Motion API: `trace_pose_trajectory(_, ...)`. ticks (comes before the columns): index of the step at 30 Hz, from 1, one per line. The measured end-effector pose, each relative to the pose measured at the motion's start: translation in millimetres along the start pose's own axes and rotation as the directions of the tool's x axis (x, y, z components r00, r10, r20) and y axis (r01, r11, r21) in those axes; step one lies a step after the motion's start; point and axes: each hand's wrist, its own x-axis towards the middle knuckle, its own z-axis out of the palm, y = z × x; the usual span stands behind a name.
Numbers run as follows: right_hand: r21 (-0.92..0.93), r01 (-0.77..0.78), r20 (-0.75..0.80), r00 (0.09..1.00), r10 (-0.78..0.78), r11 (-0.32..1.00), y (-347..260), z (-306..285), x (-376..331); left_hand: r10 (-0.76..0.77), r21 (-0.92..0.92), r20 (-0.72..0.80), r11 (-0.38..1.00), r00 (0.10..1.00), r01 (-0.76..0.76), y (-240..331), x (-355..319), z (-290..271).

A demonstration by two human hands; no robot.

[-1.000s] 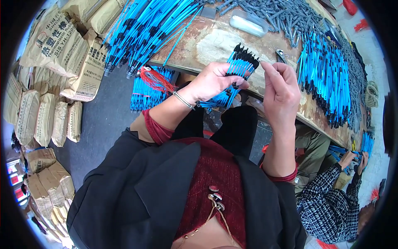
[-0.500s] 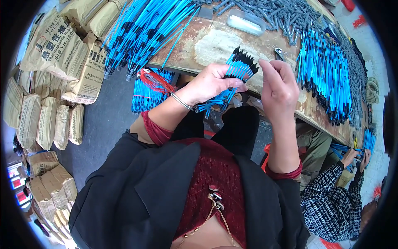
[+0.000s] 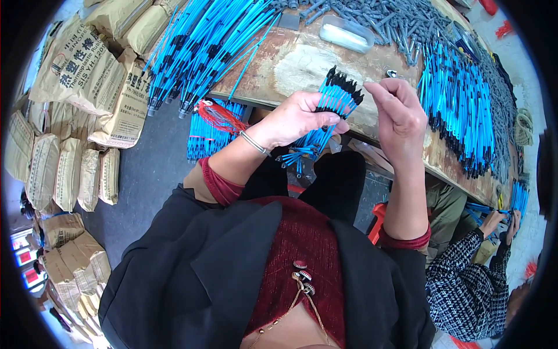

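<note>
My left hand [image 3: 299, 121] is wrapped around a bundle of thin blue rods with black ends [image 3: 339, 96]. The black ends fan out above my fingers, and the other ends hang below toward my knees. Just right of the black tips, my right hand [image 3: 402, 115] is raised with its fingers curled in and thumb and forefinger pinched. Whether something small sits in that pinch cannot be made out. A small metal-ended tool [image 3: 392, 74] lies on the table behind it, mostly hidden by my fingers.
The worn wooden table [image 3: 261, 75] carries blue rods in a left pile [image 3: 215, 43] and right pile [image 3: 456, 110], grey plastic pieces [image 3: 389, 23] and a clear box [image 3: 347, 35]. Red strings [image 3: 220, 116] hang at its edge. Paper sacks [image 3: 75, 81] stand left; a co-worker [image 3: 471, 291] sits right.
My right hand has shifted slightly to the right, and it now covers more of the tool on the table. My left hand keeps its hold on the rods, nearly still.
</note>
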Motion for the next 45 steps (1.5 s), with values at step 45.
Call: trace_pose_trajectory(45,0.018,-0.043,-0.057,0.997,0.044,0.999,-13,11,6,-0.006,-0.002,0.050,1.000,0.999,0.006,3,4,-2)
